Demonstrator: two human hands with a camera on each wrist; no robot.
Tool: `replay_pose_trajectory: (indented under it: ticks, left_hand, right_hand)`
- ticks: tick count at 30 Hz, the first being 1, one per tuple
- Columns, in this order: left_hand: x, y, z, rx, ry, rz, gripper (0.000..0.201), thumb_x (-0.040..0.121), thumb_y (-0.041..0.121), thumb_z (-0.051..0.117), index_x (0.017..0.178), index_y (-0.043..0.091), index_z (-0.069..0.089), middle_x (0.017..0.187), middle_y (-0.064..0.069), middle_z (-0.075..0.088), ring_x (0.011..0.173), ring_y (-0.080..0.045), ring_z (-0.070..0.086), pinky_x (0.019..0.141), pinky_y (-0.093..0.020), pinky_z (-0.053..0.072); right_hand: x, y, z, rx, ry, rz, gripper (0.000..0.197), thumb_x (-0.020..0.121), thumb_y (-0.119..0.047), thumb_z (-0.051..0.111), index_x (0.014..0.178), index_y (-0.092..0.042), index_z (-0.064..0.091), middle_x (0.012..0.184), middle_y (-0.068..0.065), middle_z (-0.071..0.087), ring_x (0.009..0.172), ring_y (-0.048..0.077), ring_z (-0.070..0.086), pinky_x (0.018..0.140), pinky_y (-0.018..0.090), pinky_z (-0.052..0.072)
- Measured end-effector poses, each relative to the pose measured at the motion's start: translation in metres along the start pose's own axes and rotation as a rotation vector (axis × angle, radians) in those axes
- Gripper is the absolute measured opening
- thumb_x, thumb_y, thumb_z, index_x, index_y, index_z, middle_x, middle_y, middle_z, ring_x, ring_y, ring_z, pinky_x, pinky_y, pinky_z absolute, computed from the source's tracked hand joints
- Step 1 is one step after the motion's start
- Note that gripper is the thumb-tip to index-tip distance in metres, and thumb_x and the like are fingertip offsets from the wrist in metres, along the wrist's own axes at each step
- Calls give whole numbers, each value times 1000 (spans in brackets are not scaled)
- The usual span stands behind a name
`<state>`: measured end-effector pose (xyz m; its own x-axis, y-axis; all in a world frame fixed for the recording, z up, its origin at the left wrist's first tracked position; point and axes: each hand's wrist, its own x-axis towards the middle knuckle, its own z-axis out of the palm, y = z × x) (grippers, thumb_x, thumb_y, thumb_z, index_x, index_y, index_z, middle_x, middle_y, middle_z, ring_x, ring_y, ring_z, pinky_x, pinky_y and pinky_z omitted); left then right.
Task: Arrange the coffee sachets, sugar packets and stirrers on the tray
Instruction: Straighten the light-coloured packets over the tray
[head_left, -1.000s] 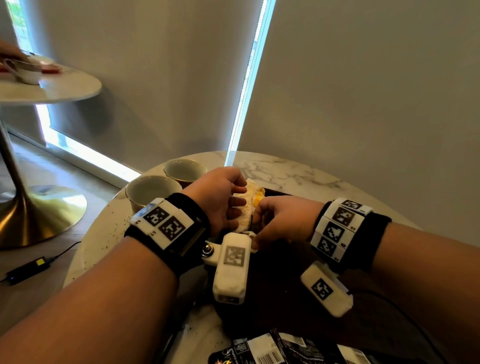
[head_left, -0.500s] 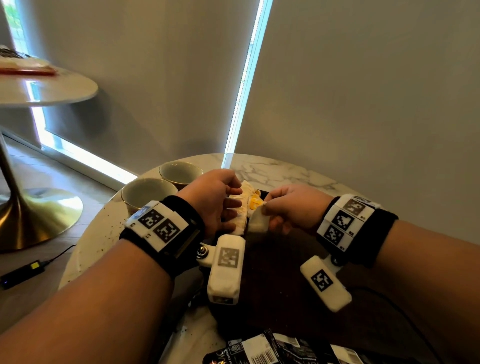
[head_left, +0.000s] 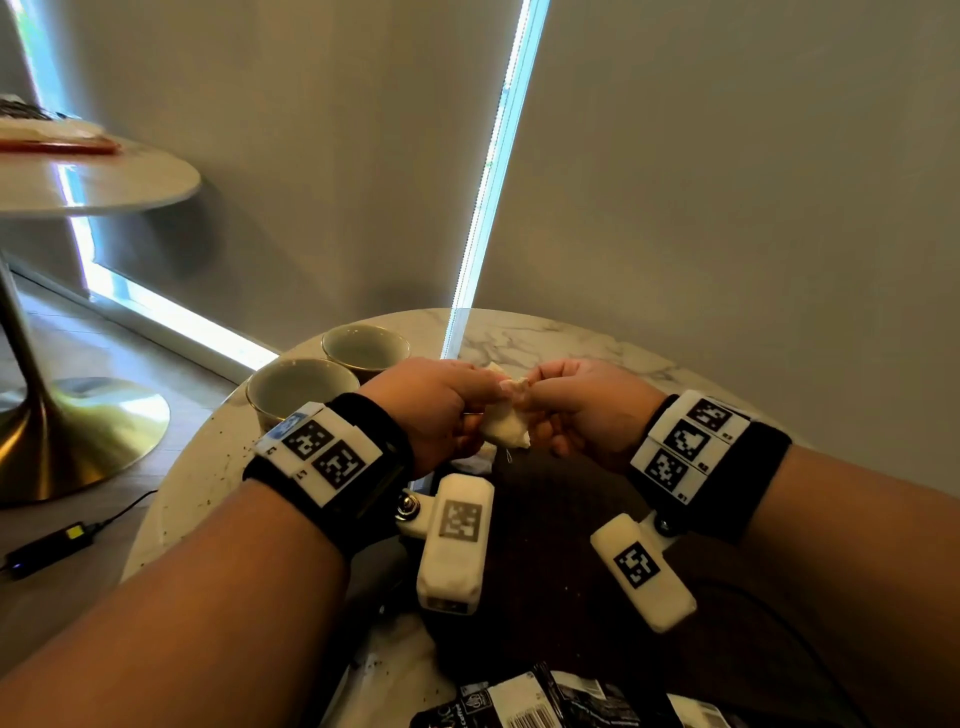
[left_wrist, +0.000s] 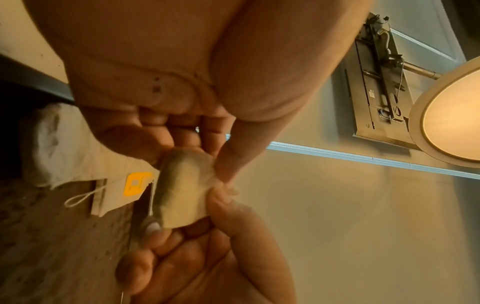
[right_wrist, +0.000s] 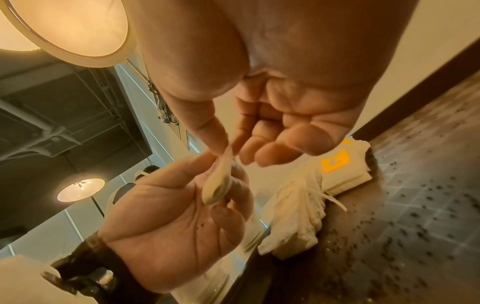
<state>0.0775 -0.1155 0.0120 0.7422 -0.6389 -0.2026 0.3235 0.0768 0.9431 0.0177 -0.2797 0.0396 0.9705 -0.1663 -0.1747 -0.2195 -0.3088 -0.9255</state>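
A small white sachet hangs above the dark tray, held between both hands. My left hand pinches it from the left, my right hand from the right. In the left wrist view the sachet shows a darker filling, with the thumb and finger of both hands meeting at its upper corner. In the right wrist view my right hand pinches the top edge of the sachet. Beneath it, white packets with a yellow label lie on the tray.
Two empty cups stand on the marble table left of my hands. Black printed sachets lie at the near edge. Dark crumbs speckle the tray. Another round table stands far left, and a cable lies on the floor.
Both hands have risen from the packets on the tray. My right hand has lifted a white sachet, and both hands now pinch it in the air.
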Motion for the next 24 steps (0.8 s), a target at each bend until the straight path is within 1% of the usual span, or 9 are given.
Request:
replay_pose_trajectory:
  ticks: [3, 6, 8, 12, 14, 16, 18, 21, 24]
  left_hand:
    - [-1, 1, 0, 0, 18, 4, 25, 97, 15, 62, 117, 1, 65, 87, -9, 71, 63, -14, 67, 52, -21, 46]
    - [-2, 2, 2, -1, 36, -2, 29, 98, 19, 62, 119, 1, 65, 91, -11, 73, 64, -15, 67, 55, -23, 47]
    - [-2, 2, 2, -13, 52, -14, 28, 99, 21, 61, 119, 2, 65, 86, -10, 72, 61, -14, 66, 59, -25, 47]
    - [-1, 3, 4, -34, 62, -23, 26, 100, 23, 59, 116, 4, 67, 86, -9, 70, 67, -17, 64, 64, -28, 46]
    - [-1, 3, 4, -41, 62, -15, 19, 101, 20, 57, 109, 5, 66, 80, -7, 70, 64, -16, 64, 63, -27, 46]
    - [0, 2, 3, -43, 72, -4, 12, 100, 17, 58, 102, 7, 64, 76, -5, 70, 60, -15, 65, 60, -25, 47]
    - [0, 2, 4, -47, 90, 3, 11, 100, 16, 60, 103, 6, 65, 83, -8, 69, 66, -16, 64, 59, -25, 48]
    - [1, 1, 4, -48, 102, -3, 16, 99, 16, 61, 109, 5, 65, 92, -10, 69, 76, -20, 62, 64, -28, 46]
    - [0, 1, 3, -22, 55, -18, 14, 98, 22, 63, 104, 10, 66, 82, -5, 71, 69, -16, 64, 65, -29, 45]
  right_hand:
    - [0, 1, 2, 33, 9, -59, 12, 86, -2, 70, 87, -11, 63, 70, 4, 67, 57, 15, 60, 48, 23, 46]
    - [0, 3, 3, 60, 35, -111, 14, 85, 3, 69, 88, -10, 64, 72, 4, 68, 60, 14, 65, 59, 31, 48]
    - [1, 4, 3, 54, 68, -122, 12, 86, 3, 69, 87, -9, 66, 72, 6, 69, 60, 15, 66, 61, 34, 48]
    - [3, 5, 3, 69, 88, -127, 5, 89, -5, 68, 86, -8, 67, 72, 10, 70, 60, 19, 66, 59, 35, 48]
    - [4, 5, 3, 79, 86, -131, 7, 90, -8, 68, 84, -9, 66, 71, 8, 70, 60, 19, 65, 56, 33, 48]
    - [4, 4, 3, 75, 81, -131, 7, 89, -5, 69, 85, -10, 66, 71, 6, 70, 61, 18, 64, 54, 30, 49]
    - [5, 4, 4, 57, 92, -134, 10, 87, -2, 70, 83, -11, 66, 69, 5, 69, 59, 18, 63, 52, 29, 49]
    - [6, 5, 6, 44, 112, -126, 13, 88, 1, 68, 82, -11, 66, 65, 4, 68, 55, 16, 61, 48, 27, 47]
    - [6, 5, 7, 60, 123, -128, 11, 89, -1, 67, 84, -11, 65, 68, 6, 68, 56, 18, 62, 48, 28, 49]
